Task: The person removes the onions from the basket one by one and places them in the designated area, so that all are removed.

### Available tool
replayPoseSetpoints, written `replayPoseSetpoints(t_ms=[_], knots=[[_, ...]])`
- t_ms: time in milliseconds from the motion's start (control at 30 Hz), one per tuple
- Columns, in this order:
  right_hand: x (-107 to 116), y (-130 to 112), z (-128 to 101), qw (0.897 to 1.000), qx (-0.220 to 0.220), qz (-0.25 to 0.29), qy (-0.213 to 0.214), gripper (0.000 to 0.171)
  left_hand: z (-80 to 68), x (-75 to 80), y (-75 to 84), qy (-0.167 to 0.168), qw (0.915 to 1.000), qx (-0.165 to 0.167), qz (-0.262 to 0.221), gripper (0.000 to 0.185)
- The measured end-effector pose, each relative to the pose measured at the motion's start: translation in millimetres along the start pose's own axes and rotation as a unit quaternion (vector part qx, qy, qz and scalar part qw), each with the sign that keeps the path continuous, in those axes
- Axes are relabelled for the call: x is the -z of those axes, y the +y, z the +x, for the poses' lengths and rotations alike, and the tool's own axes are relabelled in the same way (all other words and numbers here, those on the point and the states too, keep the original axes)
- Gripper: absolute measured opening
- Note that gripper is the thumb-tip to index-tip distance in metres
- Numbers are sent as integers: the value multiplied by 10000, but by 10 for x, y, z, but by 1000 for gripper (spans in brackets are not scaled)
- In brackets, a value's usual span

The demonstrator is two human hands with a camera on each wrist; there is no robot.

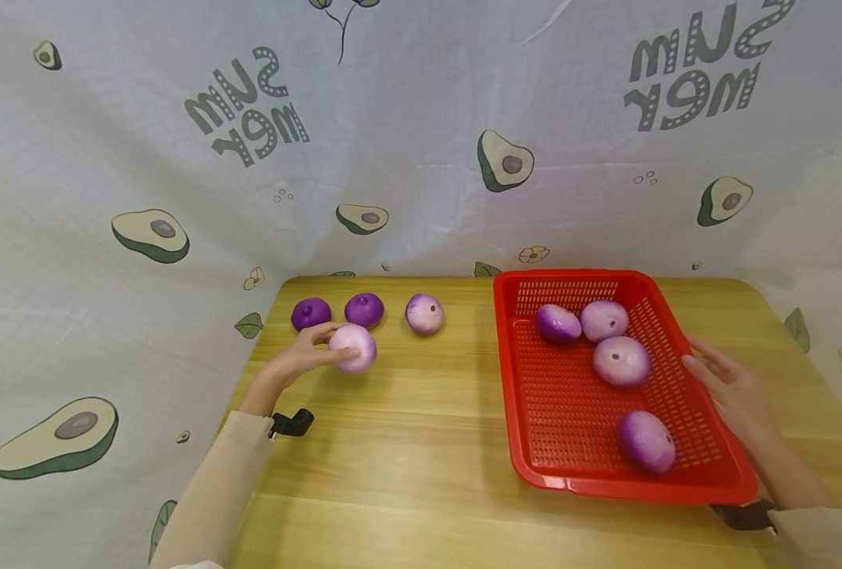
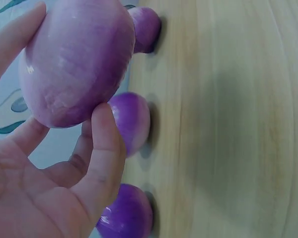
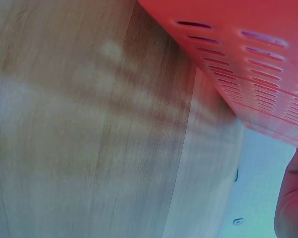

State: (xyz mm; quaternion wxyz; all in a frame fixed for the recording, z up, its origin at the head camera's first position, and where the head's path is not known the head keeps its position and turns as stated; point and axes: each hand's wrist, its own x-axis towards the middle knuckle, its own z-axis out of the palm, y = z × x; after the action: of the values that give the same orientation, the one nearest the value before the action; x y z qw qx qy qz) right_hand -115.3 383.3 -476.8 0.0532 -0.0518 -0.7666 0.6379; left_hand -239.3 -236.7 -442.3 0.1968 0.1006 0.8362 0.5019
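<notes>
My left hand [image 1: 309,352] pinches a pale purple-and-white onion [image 1: 353,348] between thumb and fingertips, raised above the table; in the left wrist view the onion [image 2: 77,59] fills the upper left. Two deep purple onions [image 1: 365,310] and a paler one [image 1: 424,314] with a dark spot on its side sit in a row on the table just beyond this hand. At the right edge of the red plastic basket [image 1: 511,411], my right hand [image 1: 737,395] grips the rim, thumb at the top edge. Several purple-and-white onions [image 1: 621,362] lie inside the basket.
The wooden table [image 1: 406,458] carries the basket on its right half. A white cloth [image 1: 421,103] printed with avocados and lettering hangs behind the table's back edge and along the sides. In the right wrist view, the basket's slotted wall [image 3: 238,64] slopes over the wood.
</notes>
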Motion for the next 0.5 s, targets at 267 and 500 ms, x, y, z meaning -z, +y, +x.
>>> replayPoseSetpoints(t_ms=[267, 500], knots=[[-11, -16, -16, 9993, -40, 372, -49, 47, 30, 32, -168, 345, 9991, 209, -124, 73], [-11, -12, -19, 9998, -68, 191, 4, 48, 64, 37, -282, 635, 9968, 474, -110, 76]])
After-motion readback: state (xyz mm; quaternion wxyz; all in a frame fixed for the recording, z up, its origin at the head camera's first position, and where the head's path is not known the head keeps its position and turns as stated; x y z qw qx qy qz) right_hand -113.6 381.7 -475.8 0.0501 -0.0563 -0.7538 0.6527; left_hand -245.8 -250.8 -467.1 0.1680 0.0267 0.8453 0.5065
